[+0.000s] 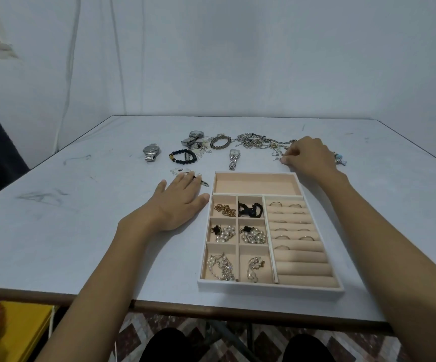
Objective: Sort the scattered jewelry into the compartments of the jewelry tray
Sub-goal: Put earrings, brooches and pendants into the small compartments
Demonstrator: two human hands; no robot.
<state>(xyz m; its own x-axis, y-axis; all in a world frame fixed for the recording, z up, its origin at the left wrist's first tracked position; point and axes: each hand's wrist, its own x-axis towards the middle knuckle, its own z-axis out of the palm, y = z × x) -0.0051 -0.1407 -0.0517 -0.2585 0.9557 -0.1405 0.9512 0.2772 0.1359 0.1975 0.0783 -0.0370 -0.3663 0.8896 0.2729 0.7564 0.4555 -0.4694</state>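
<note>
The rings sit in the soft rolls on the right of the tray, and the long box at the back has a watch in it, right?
Almost. In the head view the long compartment holds nothing; the silver watch lies on the table behind it. The rings do sit in the rolls.

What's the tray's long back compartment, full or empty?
Empty: the long back compartment shows only bare peach lining, nothing in it.

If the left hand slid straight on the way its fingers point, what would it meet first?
The small clear piece at the fingertips of the left hand, which seem to touch it; past that, probably the black bead bracelet, though depth is unclear.
</note>
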